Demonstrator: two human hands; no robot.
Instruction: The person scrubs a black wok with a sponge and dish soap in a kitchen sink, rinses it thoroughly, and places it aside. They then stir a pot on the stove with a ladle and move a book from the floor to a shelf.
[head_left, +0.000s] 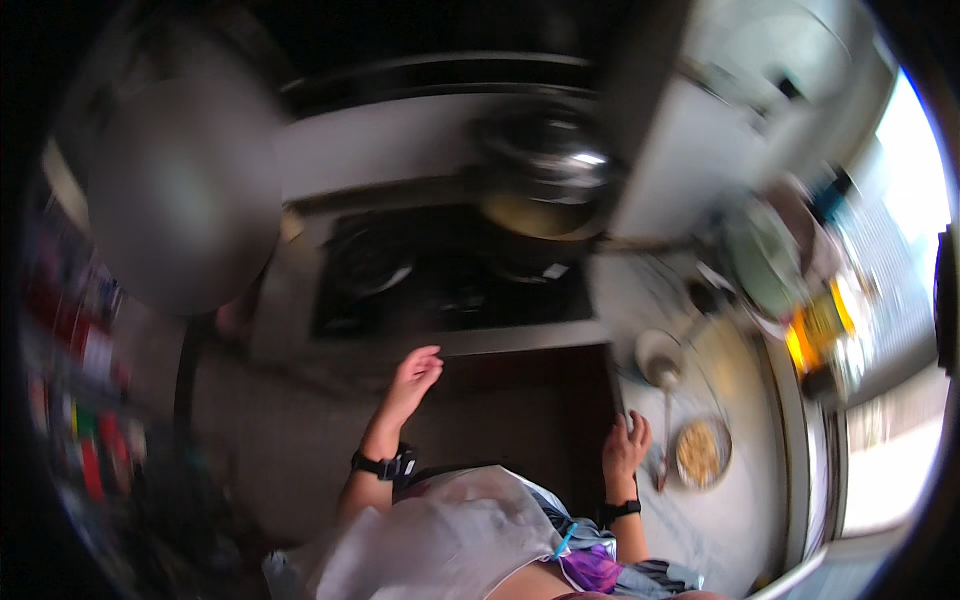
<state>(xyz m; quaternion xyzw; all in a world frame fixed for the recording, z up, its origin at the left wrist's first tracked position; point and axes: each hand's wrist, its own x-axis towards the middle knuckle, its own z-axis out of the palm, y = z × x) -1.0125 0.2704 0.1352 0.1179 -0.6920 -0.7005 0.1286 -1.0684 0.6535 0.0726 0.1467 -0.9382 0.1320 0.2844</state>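
My left hand (417, 375) is raised in front of the stove's near edge, its fingers slightly curled and nothing seen in it. My right hand (627, 444) is at the near edge of the marble countertop (690, 540); whether its fingers touch the edge cannot be told. To its right lies a bowl of yellowish food pieces (699, 453), with a long-handled utensil (666, 427) between them. Ahead is a black gas stove (450, 300). A shiny metal pot (547, 165) stands over its right back part. Much is blurred.
A white bowl (660, 356) sits on the counter beyond my right hand. Farther right are a green basin (765, 259) and a yellow-labelled bottle (821, 326) near the window. A large grey rounded object (187, 195) looms at upper left. Colourful packages (90, 450) stand at far left.
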